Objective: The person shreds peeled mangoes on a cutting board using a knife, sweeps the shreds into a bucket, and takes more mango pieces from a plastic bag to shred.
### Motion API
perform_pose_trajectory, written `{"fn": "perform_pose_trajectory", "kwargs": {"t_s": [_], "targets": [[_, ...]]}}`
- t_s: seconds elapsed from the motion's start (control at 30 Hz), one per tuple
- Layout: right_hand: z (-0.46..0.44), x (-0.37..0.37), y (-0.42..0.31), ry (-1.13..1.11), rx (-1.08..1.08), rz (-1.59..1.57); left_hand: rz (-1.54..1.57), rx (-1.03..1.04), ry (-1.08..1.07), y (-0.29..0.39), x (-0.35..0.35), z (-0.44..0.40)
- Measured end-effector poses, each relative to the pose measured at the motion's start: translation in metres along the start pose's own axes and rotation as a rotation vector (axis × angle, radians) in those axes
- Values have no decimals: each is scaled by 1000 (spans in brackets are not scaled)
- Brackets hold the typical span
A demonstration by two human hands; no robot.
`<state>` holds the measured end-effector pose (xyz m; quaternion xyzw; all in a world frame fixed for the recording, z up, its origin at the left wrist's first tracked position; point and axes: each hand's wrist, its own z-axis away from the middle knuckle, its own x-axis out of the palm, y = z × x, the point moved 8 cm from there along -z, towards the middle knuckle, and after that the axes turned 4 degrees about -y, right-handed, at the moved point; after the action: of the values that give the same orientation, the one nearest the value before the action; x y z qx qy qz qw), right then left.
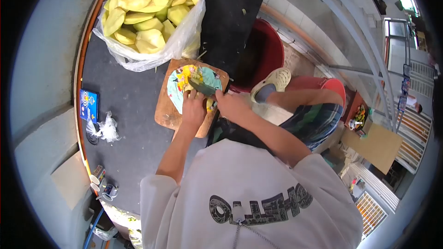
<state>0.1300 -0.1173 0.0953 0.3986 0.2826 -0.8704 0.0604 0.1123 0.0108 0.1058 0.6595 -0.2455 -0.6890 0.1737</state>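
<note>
My right hand (232,106) is closed around the handle end of a knife, whose broad dark blade (201,86) points to the upper left. Just below the blade, my left hand (194,107) has its fingers bent down onto a colourful patterned plate (174,86). What lies under those fingertips is too hidden to make out. Small yellow-green bits (197,74) show on the plate beside the blade. The plate rests on a wooden cutting board (165,110). Beyond the board, peeled yellow-green fruit pieces (135,0) fill an open clear plastic bag (188,34).
Everything stands on a dark tabletop (134,161). At its left edge are a blue box (89,105), a crumpled white plastic bag (109,128) and small cups (110,191). A red bucket (272,41) stands right of the table, near a foot in a cream clog (277,79).
</note>
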Motion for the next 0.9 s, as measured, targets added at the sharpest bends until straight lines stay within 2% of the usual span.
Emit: {"fn": "perform_pose_trajectory", "kwargs": {"t_s": [0.07,0.13,0.2,0.33,0.37,0.47,0.6,0.67,0.8,0.9], "targets": [[15,-18,-29,73,-85,-32,-36,23,-42,-4,6,12],[6,-16,-20,14,-72,-39,-10,73,-16,-1,2,5],[3,2,1,-27,-11,-44,-9,-35,-89,0,1,8],[15,-18,-24,28,-47,5,-2,42,22,-3,1,13],[17,-23,-32,1,-72,11,-17,25,-29,-9,9,17],[4,6,5,-59,0,-40,19,-13,-65,4,-4,8],[12,-4,-16,-45,-24,9,-11,-37,-41,-8,9,22],[13,-26,-34,-24,-114,42,-20,16,-17,-12,12,19],[-2,-10,-4,-11,-64,32,23,-72,-49,-8,1,5],[21,-19,-33,46,-143,3,-13,21,-1,-3,5,26]]}}
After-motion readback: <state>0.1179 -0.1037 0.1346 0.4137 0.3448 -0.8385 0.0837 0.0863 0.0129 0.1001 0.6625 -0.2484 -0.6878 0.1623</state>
